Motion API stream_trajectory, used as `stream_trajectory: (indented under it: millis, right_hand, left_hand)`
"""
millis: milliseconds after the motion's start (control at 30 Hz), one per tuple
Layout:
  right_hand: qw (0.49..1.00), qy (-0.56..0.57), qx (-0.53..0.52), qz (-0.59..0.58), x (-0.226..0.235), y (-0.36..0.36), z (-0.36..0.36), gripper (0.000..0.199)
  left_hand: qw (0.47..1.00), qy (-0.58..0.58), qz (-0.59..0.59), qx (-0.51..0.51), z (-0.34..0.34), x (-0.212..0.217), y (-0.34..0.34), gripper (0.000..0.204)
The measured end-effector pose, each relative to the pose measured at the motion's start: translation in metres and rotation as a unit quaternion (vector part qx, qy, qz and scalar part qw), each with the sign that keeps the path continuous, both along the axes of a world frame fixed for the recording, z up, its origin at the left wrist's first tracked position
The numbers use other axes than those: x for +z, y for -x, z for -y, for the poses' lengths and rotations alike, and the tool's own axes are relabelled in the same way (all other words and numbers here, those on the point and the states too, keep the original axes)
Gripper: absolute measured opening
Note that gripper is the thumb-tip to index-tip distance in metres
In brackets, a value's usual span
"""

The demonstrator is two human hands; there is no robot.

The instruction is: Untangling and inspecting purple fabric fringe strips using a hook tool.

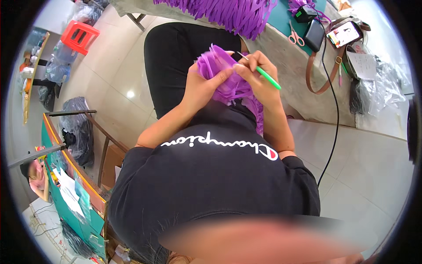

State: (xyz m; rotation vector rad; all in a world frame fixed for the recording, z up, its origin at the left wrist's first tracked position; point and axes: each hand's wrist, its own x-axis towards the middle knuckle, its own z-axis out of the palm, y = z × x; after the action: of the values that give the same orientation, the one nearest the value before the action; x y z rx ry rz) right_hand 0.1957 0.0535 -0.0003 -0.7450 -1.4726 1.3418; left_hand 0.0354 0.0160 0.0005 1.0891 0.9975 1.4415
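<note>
A bunch of purple ribbon-like strips [220, 72] is gathered in front of my body, above my lap. My left hand [200, 88] is closed round its left side, thumb lying across the strips. At the bunch's right edge, my right hand [260, 72] grips a slim tool with a bright green handle [269, 78] and a thin metal tip that points up and left. The right fingertips meet the strips too, but whether they pinch any is hidden. More purple material hangs down below the hands, beside my right forearm.
Ahead, a grey-covered table bears a pile of purple strips [228, 13], pink-handled scissors [296, 36], a black case [314, 35], a phone [343, 34] and a brown strap [314, 77]. A black cable [336, 110] runs down at right. Left are a red stool [80, 37] and another person [37, 178] beside a green table.
</note>
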Motion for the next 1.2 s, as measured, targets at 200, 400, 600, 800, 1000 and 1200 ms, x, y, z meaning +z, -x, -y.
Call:
stream_trajectory:
  millis: [200,400,600,800,1000,1200]
  right_hand:
    - [0.967,0.018,0.067,-0.245,0.025,-0.039,0.000,0.028]
    - [0.850,0.016,0.052,-0.524,0.059,-0.121,0.002,0.012]
    - [0.792,-0.133,-0.060,-0.594,0.061,-0.185,-0.005,0.014]
    - [0.971,-0.007,0.017,-0.239,0.025,-0.069,-0.003,0.055]
    - [0.988,-0.109,0.077,-0.084,0.013,-0.009,0.010,0.059]
    - [0.993,-0.060,0.069,-0.080,0.011,-0.008,0.010,0.058]
  left_hand:
    - [0.983,-0.097,-0.151,0.035,-0.013,-0.023,0.016,0.024]
    - [0.954,0.179,0.234,-0.047,-0.030,-0.032,0.032,0.046]
    - [0.903,0.227,0.360,-0.059,-0.033,-0.030,0.054,0.078]
    - [0.957,0.145,0.215,-0.126,-0.009,0.003,0.020,0.094]
    - [0.977,0.074,0.166,-0.113,0.000,0.016,0.009,0.094]
    - [0.979,0.060,0.167,-0.095,0.002,0.016,0.009,0.088]
